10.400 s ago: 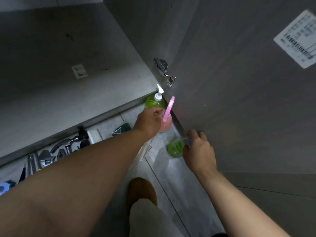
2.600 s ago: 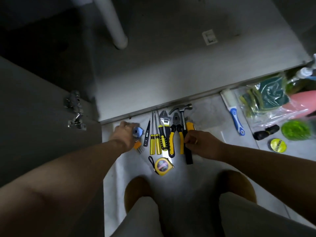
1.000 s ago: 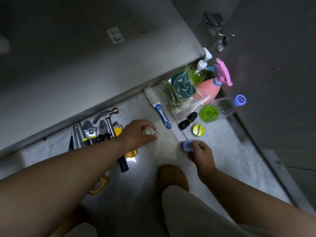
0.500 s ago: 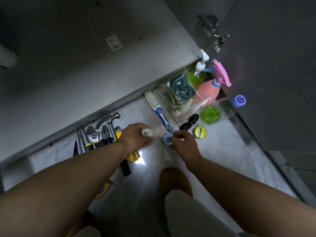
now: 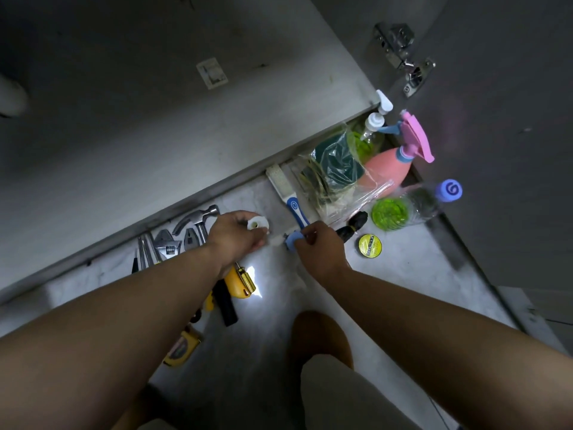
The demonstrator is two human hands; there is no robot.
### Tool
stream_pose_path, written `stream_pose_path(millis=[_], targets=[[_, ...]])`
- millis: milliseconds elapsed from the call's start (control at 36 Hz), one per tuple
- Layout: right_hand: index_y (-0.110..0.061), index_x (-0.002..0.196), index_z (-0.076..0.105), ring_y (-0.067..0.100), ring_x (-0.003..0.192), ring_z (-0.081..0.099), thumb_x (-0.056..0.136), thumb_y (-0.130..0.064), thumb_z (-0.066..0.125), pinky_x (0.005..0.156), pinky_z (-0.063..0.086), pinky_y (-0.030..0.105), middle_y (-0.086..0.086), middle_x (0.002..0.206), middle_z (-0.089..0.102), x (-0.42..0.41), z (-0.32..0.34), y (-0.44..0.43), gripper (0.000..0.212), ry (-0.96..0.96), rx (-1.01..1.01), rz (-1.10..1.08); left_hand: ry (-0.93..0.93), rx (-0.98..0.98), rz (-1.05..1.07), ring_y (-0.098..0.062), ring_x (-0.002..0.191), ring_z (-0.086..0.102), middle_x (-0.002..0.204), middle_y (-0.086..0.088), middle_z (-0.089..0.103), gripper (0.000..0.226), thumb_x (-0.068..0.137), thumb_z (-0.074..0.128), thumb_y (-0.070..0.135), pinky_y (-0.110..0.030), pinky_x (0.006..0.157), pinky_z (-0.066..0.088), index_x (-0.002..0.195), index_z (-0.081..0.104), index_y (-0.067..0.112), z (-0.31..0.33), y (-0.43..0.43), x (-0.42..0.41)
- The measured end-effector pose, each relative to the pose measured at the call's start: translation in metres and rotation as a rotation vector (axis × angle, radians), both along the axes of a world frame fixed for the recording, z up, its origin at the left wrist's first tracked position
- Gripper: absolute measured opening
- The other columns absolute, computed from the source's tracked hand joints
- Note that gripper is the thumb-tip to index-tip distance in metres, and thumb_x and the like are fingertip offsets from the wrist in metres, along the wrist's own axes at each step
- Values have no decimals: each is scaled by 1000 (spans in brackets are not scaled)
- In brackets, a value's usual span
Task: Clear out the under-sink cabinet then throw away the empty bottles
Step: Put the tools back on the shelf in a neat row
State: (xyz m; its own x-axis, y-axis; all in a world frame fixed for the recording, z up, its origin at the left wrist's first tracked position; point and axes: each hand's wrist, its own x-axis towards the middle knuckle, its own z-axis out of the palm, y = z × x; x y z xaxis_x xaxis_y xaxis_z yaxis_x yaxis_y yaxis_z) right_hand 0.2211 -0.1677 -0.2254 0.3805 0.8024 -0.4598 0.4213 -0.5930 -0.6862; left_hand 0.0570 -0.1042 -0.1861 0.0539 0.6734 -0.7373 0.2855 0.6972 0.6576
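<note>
My left hand (image 5: 234, 235) holds a small white roll (image 5: 257, 225) just above the floor. My right hand (image 5: 321, 243) pinches a small blue piece (image 5: 293, 238) right beside it. Against the open cabinet door stand a pink spray bottle (image 5: 384, 164) and two green pump bottles (image 5: 367, 141). A clear plastic bottle (image 5: 412, 204) with a blue cap and green contents lies on the tiles. The cabinet floor (image 5: 155, 119) shows bare and grey.
Hand tools (image 5: 173, 240) lie in a row along the cabinet edge: hammer, pliers, wrench, screwdrivers. A yellow tape measure (image 5: 183, 347), a blue-handled brush (image 5: 290, 197), a bag of sponges (image 5: 333, 172), a yellow tape roll (image 5: 369, 246) and a black item (image 5: 352, 226) lie on the tiles. The door hinge (image 5: 403, 57) is at upper right.
My right hand moved left with the blue piece until it met my left hand with the white roll. Earlier, both hands were at the bottles and then at the tools.
</note>
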Motion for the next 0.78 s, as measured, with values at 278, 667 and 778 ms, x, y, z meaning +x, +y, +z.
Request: stream_pose_path(millis=[278, 667, 778], targets=[[-22, 74, 64, 8, 70, 61, 76, -36, 66, 58, 45, 25, -6, 70, 67, 27, 11, -53, 14, -9, -141, -198, 5, -33, -304, -31, 85, 71, 107, -29, 72, 28, 86, 76, -1, -31, 74, 62, 113, 70, -1, 7, -20, 9], [-5, 81, 68, 28, 69, 67, 82, -24, 64, 75, 55, 38, 17, 82, 71, 134, 7, -76, 19, 101, -102, -901, -39, -109, -262, -24, 78, 75, 104, -17, 72, 32, 87, 73, -1, -36, 78, 63, 118, 68, 3, -23, -65, 98], [-9, 66, 60, 26, 60, 65, 89, -14, 64, 80, 59, 45, 8, 56, 66, 130, 4, -67, 24, 275, -27, -972, -25, -74, -198, 5, 52, 64, 81, 2, 68, 16, 89, 71, 4, -13, 61, 57, 104, 70, 9, -31, -72, 118]])
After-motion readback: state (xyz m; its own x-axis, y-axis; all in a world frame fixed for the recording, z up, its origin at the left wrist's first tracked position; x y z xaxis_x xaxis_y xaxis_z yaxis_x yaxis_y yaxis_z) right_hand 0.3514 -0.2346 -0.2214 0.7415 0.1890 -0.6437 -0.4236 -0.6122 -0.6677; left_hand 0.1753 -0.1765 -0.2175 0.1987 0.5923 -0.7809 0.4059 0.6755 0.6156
